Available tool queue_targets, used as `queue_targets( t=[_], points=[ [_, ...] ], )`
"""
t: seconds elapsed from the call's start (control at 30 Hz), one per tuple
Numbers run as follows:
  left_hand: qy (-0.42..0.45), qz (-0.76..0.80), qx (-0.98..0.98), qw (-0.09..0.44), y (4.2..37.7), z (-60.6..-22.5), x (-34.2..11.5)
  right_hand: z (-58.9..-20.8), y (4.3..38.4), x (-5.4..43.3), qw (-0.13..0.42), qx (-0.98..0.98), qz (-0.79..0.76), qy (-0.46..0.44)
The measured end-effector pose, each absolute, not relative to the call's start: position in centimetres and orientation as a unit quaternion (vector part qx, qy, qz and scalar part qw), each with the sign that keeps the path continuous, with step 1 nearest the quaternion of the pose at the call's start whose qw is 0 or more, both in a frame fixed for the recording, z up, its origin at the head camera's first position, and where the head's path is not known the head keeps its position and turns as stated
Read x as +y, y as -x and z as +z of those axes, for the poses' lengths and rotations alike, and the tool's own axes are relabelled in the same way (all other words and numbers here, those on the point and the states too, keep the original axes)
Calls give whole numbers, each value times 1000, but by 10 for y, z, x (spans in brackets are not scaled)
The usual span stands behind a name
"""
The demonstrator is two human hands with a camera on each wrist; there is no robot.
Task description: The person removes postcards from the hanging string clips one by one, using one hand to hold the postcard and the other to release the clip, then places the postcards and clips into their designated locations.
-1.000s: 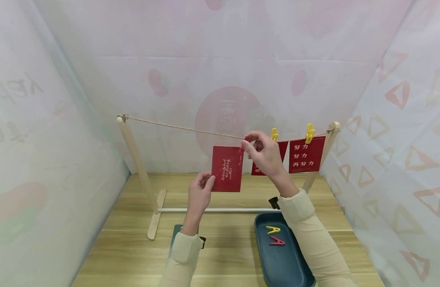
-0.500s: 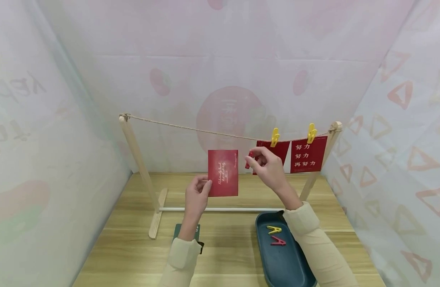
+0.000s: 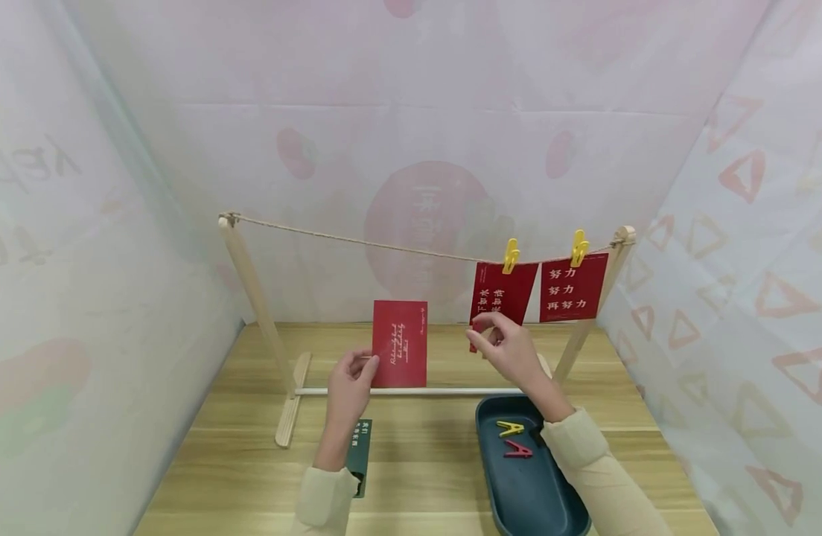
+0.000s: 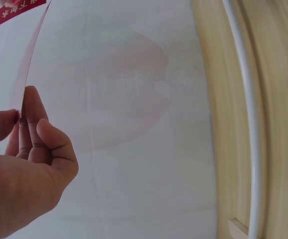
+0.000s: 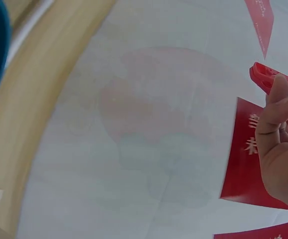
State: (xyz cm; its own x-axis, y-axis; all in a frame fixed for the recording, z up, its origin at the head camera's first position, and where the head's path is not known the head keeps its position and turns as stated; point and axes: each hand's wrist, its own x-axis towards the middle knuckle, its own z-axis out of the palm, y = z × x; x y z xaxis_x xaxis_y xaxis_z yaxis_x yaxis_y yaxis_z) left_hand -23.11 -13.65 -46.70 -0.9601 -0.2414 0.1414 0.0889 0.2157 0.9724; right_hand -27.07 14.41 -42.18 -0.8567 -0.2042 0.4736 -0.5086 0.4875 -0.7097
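My left hand [image 3: 349,383] pinches a red card [image 3: 400,344] by its left edge, below the string [image 3: 351,240]; white script shows on its face. In the left wrist view the card [image 4: 30,64] is almost edge-on between thumb and fingers. My right hand [image 3: 514,350] pinches a red clothespin [image 5: 268,77] in front of a hanging red card [image 3: 511,286]. To the right hangs another red card [image 3: 573,294] with white characters. Each hanging card is held on the string by a yellow clothespin [image 3: 511,257].
Wooden posts [image 3: 257,290] and a white bar [image 3: 438,391] make up the string's frame. A dark blue tray [image 3: 538,499] on the table holds a yellow clothespin [image 3: 510,428] and a red clothespin [image 3: 517,449]. A green card [image 3: 359,450] lies near my left sleeve.
Both hands have come down from the string. The left hand has moved left and lower with its red card; the right hand has drawn away from that card with the red clothespin.
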Motion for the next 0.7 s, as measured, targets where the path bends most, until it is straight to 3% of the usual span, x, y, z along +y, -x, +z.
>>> queue_targets(
  t=[0.7],
  points=[
    [-113, -612, -778, 91, 206, -496, -169, -490, 249, 177, 19, -903, 373, -214]
  ],
)
